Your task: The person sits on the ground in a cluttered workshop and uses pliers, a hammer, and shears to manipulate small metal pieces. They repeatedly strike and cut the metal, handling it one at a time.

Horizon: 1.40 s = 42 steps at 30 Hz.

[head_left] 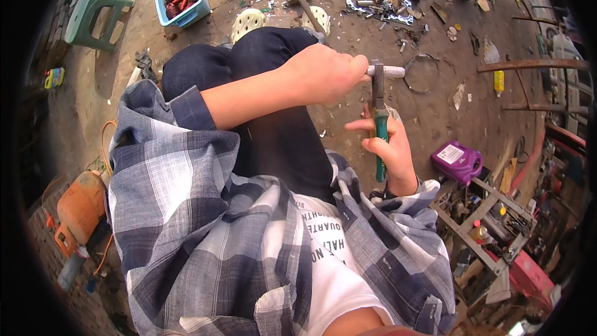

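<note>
My left hand (323, 74) is closed in a fist around one end of a short white rod (393, 71), which sticks out to the right. Across that rod stand the jaws of a pair of pliers with green handles (381, 126); whether they bite into it, I cannot tell. My right hand (396, 154) holds the pliers by the handles, thumb over the near one and a finger stretched out to the left. Beyond my left hand, a hammer (306, 9) with a metal head lies by my pale clog, its handle end partly hidden.
At the far left are a green stool (93, 22) and a blue tub (200, 11) of reddish pieces. Metal parts (379, 1) litter the ground ahead. To the right stand a purple jug (458, 162) and a metal frame (479, 246). An orange tank (81, 205) sits at left.
</note>
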Tool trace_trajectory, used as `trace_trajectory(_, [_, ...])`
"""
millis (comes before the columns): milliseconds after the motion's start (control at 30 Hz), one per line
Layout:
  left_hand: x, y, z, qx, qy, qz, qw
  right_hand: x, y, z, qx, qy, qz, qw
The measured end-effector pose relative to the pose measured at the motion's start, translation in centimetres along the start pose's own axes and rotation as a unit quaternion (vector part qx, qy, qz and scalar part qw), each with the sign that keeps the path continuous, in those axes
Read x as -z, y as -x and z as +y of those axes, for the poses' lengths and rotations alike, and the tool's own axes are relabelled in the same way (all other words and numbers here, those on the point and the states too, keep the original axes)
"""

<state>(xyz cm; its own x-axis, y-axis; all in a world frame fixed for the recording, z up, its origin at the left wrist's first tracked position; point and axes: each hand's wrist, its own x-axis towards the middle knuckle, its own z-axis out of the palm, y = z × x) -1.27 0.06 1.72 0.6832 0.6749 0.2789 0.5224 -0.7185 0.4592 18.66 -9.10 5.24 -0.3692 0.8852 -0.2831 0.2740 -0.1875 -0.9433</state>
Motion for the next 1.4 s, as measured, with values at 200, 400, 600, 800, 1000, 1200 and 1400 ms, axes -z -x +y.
trace_trajectory(200, [-1.6, 0.0, 0.9, 0.137, 0.105, -0.004, 0.985, -1.6, -0.6, 1.9, -0.066, -0.095, 0.061, 0.991])
trace_trajectory(400, [-2.1, -2.6, -0.4, 0.022, 0.207, -0.011, 0.978, 0.1, -0.3, 1.8, 0.07, 0.232, 0.188, 0.952])
trace_trajectory(600, [1.5, -1.0, -0.6, -0.006, 0.207, 0.024, 0.978, 0.1, -0.4, -1.3, 0.135, 0.415, 0.224, 0.872])
trace_trajectory(800, [1.0, -2.1, 0.0, -0.031, 0.229, 0.018, 0.973, 0.2, 0.8, -2.2, 0.146, 0.444, 0.276, 0.84])
trace_trajectory(1000, [0.3, -1.5, -1.0, -0.05, 0.198, 0.014, 0.979, 0.3, 0.9, -1.8, 0.143, 0.43, 0.257, 0.854])
trace_trajectory(1200, [1.1, -1.3, -1.2, -0.012, 0.31, -0.087, 0.947, 1.3, 0.4, 0.7, 0.139, 0.292, 0.181, 0.929])
trace_trajectory(1400, [0.3, -1.2, -0.4, 0.065, 0.343, -0.06, 0.935, 1.7, 0.2, 1.3, 0.061, 0.036, 0.082, 0.994])
